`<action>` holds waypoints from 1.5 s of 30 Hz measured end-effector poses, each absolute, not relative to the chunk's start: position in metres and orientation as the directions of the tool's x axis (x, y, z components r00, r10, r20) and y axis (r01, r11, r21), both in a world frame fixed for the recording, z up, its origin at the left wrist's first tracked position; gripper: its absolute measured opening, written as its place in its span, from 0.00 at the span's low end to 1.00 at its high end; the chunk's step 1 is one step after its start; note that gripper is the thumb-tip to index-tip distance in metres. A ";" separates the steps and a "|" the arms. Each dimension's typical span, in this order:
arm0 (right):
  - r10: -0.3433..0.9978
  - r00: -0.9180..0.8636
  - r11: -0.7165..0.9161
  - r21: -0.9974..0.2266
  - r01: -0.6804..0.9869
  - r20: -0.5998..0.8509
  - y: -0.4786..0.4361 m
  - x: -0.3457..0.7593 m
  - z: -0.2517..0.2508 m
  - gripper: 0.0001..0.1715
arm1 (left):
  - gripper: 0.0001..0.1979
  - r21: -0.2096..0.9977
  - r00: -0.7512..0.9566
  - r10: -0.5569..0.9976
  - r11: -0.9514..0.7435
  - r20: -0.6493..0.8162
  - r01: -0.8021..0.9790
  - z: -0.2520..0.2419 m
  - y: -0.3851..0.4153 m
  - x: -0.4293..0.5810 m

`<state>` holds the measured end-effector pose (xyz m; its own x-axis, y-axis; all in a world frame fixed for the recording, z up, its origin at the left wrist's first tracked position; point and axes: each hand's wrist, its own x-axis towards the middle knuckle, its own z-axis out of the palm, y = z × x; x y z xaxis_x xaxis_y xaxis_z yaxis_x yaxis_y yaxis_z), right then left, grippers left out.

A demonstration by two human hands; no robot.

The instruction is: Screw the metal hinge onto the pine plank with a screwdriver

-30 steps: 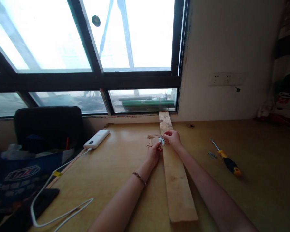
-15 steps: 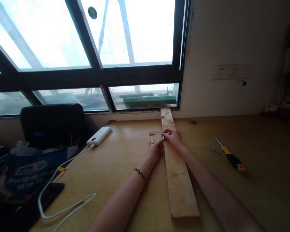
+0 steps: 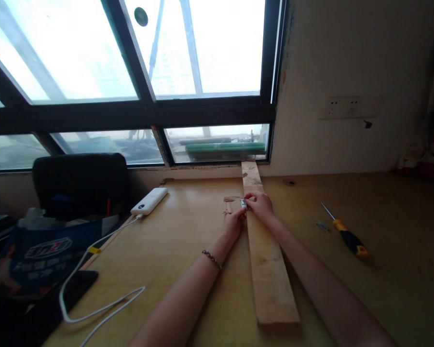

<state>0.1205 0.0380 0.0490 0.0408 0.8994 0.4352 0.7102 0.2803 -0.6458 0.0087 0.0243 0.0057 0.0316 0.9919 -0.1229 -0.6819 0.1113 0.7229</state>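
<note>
A long wooden board (image 3: 269, 262) lies on the table, running from near me to the window sill. At the board's left edge, my left hand (image 3: 233, 225) and my right hand (image 3: 259, 205) meet around a small shiny metal plate (image 3: 243, 204). Both hands have their fingertips closed on it, the left from below and the right from the upper right. The right hand rests over the board. Just left of the plate is a small wood piece (image 3: 233, 206), partly behind my left hand. Fingers cover much of the plate, so its exact kind is unclear.
To the right lie a yellow-and-black screwdriver (image 3: 349, 238) and several screws (image 3: 322, 226). A white power bank (image 3: 149, 201) with a white cable (image 3: 110, 308) sits at left. Beyond the table's left edge are a black chair (image 3: 80, 180) and a blue bag (image 3: 47, 260).
The metal plate shows a little brighter between the fingers. Both hands keep nearly the same place, and the whole view has shifted slightly.
</note>
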 end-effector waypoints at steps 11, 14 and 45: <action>0.909 -0.033 0.284 -0.560 0.778 0.415 0.036 0.118 0.051 0.09 | 0.12 0.720 0.052 0.990 0.131 -0.130 -0.681 0.003 0.026 0.009; 0.901 -0.029 0.297 -0.565 0.770 0.434 0.038 0.118 0.049 0.08 | 0.12 0.732 0.054 0.994 0.107 -0.096 -0.672 0.002 0.026 0.009; 0.855 0.457 -0.458 0.058 0.887 -0.247 0.002 0.284 0.062 0.10 | 0.10 0.744 0.073 0.987 0.157 -0.144 -0.650 0.001 0.027 0.008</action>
<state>0.2844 0.0019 0.0621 0.4567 0.8545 -0.2474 0.8873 -0.4575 0.0575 0.0083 0.0269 0.0008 0.0731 0.9868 -0.1445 -0.6500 0.1571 0.7436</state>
